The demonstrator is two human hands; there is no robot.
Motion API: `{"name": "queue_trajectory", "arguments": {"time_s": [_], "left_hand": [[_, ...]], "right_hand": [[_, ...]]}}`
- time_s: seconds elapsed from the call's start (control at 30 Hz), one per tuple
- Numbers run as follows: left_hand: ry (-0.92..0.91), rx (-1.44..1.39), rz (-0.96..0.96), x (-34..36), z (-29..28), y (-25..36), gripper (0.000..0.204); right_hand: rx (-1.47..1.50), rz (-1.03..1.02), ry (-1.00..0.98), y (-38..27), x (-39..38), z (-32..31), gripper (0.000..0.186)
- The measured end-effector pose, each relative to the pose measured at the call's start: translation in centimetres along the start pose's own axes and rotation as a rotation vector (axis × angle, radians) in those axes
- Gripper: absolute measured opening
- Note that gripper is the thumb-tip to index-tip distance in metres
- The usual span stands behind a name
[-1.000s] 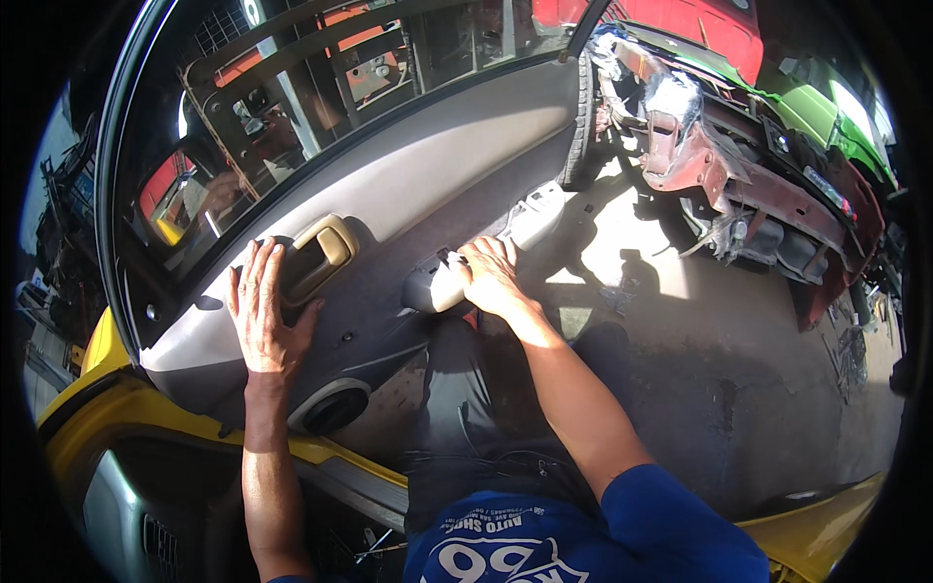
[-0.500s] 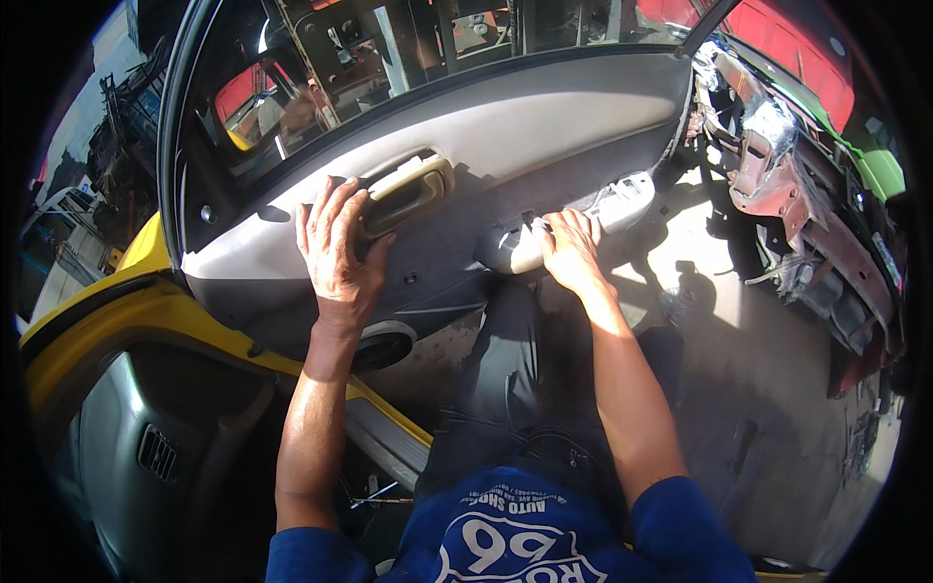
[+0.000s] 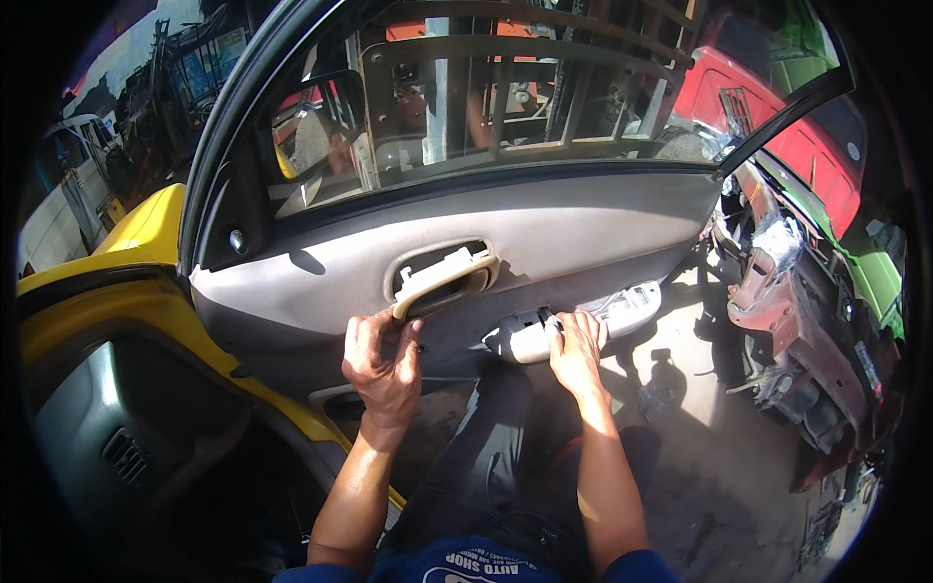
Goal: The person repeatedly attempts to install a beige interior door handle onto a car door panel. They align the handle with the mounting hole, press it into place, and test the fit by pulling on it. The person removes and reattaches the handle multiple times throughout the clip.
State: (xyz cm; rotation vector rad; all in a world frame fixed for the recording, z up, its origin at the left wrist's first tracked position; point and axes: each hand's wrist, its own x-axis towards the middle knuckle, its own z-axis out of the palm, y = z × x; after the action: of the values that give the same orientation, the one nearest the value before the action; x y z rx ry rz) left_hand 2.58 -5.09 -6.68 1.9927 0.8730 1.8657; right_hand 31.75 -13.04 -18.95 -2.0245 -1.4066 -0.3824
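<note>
A grey car door panel (image 3: 583,223) stands open before me. In its upper part, a beige door handle trim (image 3: 428,282) sits tilted out of its dark oval opening. My left hand (image 3: 382,364) pinches the trim's lower left end between thumb and fingers. Further right, my right hand (image 3: 579,355) is closed over the pale armrest (image 3: 630,309), which runs along the lower part of the panel. A dark gap shows in the armrest beside my fingertips. Whether anything small lies under those fingers is hidden.
Above the panel is the door's window glass (image 3: 515,107), with a side mirror (image 3: 316,126) at its left. The yellow car body (image 3: 146,243) and dark dashboard (image 3: 126,389) lie to the left. Torn, crumpled car parts (image 3: 777,291) are piled at the right, beside a red vehicle panel (image 3: 777,126).
My left hand has moved from the panel beside the trim to its lower end, and the trim now stands further out of its opening. My right hand stays on the armrest. The view has shifted.
</note>
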Motion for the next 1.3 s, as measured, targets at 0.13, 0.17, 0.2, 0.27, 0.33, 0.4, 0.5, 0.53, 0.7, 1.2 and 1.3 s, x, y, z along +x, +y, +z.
{"name": "queue_trajectory", "arguments": {"time_s": [0.13, 0.17, 0.2, 0.27, 0.33, 0.4, 0.5, 0.53, 0.7, 1.2, 1.3], "left_hand": [[-0.016, -0.115, -0.132, 0.2, -0.3, 0.1, 0.017], [-0.009, -0.068, -0.093, 0.4, -0.4, 0.0, 0.013], [-0.006, -0.074, -0.075, 0.6, -0.4, 0.0, 0.012], [0.000, -0.072, -0.058, 0.9, -0.4, 0.2, 0.010], [0.000, -0.011, -0.054, 1.2, -0.4, 0.3, 0.009], [0.026, 0.072, -0.033, 1.6, -0.4, 0.5, 0.009], [0.033, 0.057, -0.032, 1.7, -0.3, 0.7, 0.010], [0.040, 0.058, -0.001, 1.7, -0.4, 0.8, 0.011], [-0.002, -0.049, 0.013, 0.7, -0.7, 0.9, 0.029], [0.092, -0.212, -0.150, -0.2, 0.4, 0.4, 0.027], [0.116, -0.185, -0.082, 0.1, 0.7, 0.0, 0.028]], "right_hand": [[0.034, 0.028, -0.025, -0.1, -0.1, 0.0, 0.037], [0.028, 0.048, -0.035, -0.1, -0.2, 0.0, 0.038], [0.028, 0.047, -0.035, -0.1, -0.2, 0.0, 0.038], [0.026, 0.063, -0.043, -0.1, -0.3, 0.1, 0.038], [0.025, 0.065, -0.058, -0.1, -0.3, 0.1, 0.038], [0.029, 0.066, -0.074, -0.1, -0.2, 0.1, 0.039], [0.026, 0.062, -0.082, 0.0, -0.2, -0.1, 0.039], [0.028, 0.062, -0.096, 0.0, -0.2, -0.2, 0.039], [-0.020, 0.006, -0.081, -0.1, -0.1, -0.6, 0.037], [-0.074, 0.021, -0.171, 0.0, 0.4, -1.3, 0.033], [-0.080, -0.004, -0.157, 0.2, 0.3, -1.4, 0.035]]}}
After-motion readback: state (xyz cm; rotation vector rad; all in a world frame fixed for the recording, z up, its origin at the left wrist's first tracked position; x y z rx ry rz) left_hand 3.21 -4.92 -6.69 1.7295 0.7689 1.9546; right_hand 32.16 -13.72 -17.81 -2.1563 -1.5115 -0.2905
